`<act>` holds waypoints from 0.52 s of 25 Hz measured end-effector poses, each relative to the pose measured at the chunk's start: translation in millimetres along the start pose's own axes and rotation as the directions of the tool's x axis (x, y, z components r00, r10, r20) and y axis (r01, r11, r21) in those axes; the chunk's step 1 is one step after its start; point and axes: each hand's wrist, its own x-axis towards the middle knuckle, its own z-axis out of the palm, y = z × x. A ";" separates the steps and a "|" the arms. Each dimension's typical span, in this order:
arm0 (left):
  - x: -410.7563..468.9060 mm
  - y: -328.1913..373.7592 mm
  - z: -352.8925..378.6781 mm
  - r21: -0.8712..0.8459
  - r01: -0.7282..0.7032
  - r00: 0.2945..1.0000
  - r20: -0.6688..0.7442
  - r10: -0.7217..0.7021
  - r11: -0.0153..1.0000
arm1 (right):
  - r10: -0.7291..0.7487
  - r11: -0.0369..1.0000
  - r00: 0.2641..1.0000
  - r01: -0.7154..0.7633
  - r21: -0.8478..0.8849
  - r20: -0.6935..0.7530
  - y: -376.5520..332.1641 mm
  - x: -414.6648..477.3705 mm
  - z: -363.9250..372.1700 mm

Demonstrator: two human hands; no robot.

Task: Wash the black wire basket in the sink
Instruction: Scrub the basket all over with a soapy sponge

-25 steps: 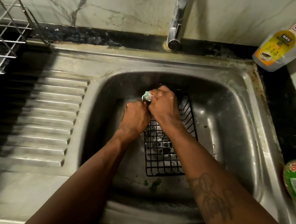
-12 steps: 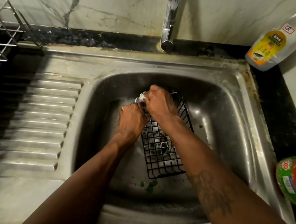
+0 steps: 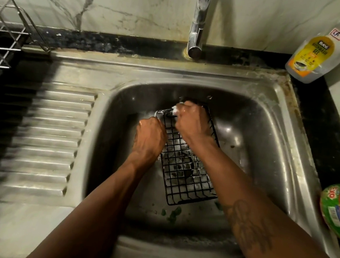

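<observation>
Just inside the sink's (image 3: 269,121) near wall we see green scraps (image 3: 174,212). The black wire basket (image 3: 183,171) lies mid-sink, over the drain. Our left hand (image 3: 149,141) curls round its left rim. Our right hand (image 3: 192,124), fisted, grips a foamy white pad (image 3: 175,108) at its far end. Behind the sink stands the tap (image 3: 196,37).

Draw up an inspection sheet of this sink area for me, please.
Surface: steel sink, wet; green scraps at the basin's near side.
Job's things: black wire basket lies in the basin, sudsy.
Clutter: dishwash gel bottle and green-labelled container on the right counter.
Hands: left hand grips the basket's left rim; right hand grips a pale scrubber at its far end.
Cables: nothing seen.
Surroundings: tap, no stream seen; wire rack at left.
</observation>
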 end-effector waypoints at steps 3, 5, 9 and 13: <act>-0.3 1.5 -1.7 0.039 0.008 1.000 -0.005 -0.007 0.999 | -0.060 0.997 0.998 0.060 0.053 -0.003 1.4 -6.7 8.0; -1.0 3.6 -3.4 0.125 -0.027 1.000 -0.008 0.028 0.992 | 0.201 0.974 0.978 -0.193 0.123 -0.054 19.6 -13.0 8.0; 2.1 2.3 2.6 0.020 -0.018 1.000 -0.003 0.018 1.000 | 0.424 0.898 0.893 -0.394 0.196 -0.149 22.5 -16.8 4.1; 3.5 -1.8 4.8 -0.017 -0.006 1.000 0.002 0.006 1.000 | 0.654 0.725 0.752 -0.589 0.358 -0.087 1.8 -17.0 12.8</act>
